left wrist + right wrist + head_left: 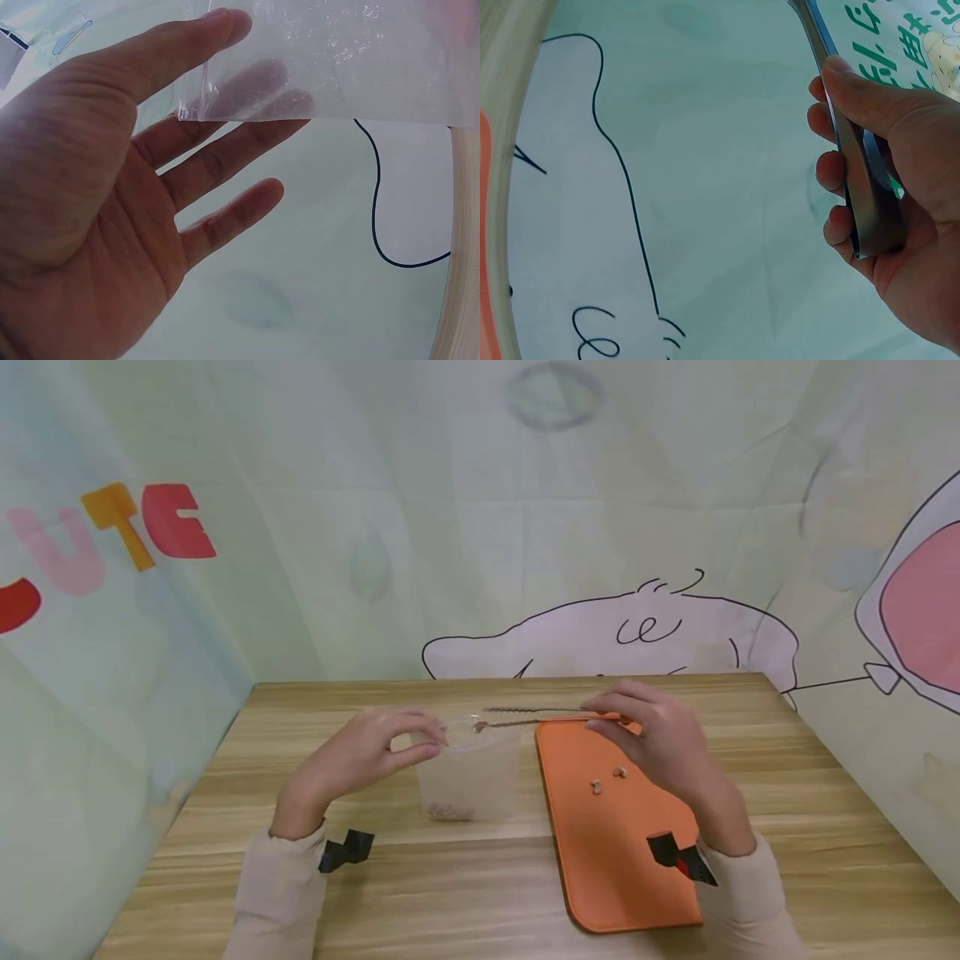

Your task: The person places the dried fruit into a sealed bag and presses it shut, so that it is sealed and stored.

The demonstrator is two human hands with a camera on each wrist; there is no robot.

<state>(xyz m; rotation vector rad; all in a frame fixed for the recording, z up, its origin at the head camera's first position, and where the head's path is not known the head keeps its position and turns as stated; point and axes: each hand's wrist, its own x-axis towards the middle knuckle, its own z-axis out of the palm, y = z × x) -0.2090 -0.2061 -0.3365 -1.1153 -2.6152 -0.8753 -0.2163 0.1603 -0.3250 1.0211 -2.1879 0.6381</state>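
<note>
Fingers (214, 165) of the left hand (367, 747) pinch the bag (472, 777) — the right hand (663, 735) grips tongs (866, 191) near the bag's mouth.

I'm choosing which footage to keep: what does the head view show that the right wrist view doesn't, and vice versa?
Only the head view: the left grip on a clear plastic bag, two small curved tan pieces, and red, orange and pink block letters.

Only the right wrist view: green characters and the broad rear end of the silver metal tongs.

Both: the right grip holding those tongs, the flat orange board (just a strip at the wrist), the light wooden table and the pale green backdrop.
</note>
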